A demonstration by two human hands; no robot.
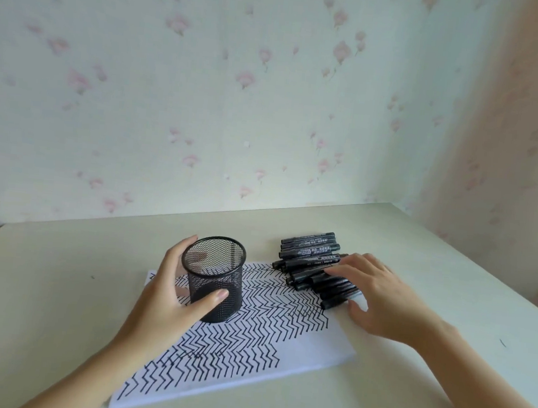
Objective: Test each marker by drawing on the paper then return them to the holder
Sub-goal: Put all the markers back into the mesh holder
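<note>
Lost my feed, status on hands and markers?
Left hand gripping mesh holder, empty, on the paper. Right hand open on marker pile. Nothing blocking.

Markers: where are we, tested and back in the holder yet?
Testing looks largely done: the paper is covered in black zigzags. Returning hasn't started: the mesh holder is empty, gripped by the left hand. The right hand rests on the markers, all capped and piled on the table.

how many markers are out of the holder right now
About 12, though some may be hidden: the markers lie in one overlapping pile right of the mesh holder, partly on the paper, with the right hand covering their near ends. The holder looks empty.
</note>
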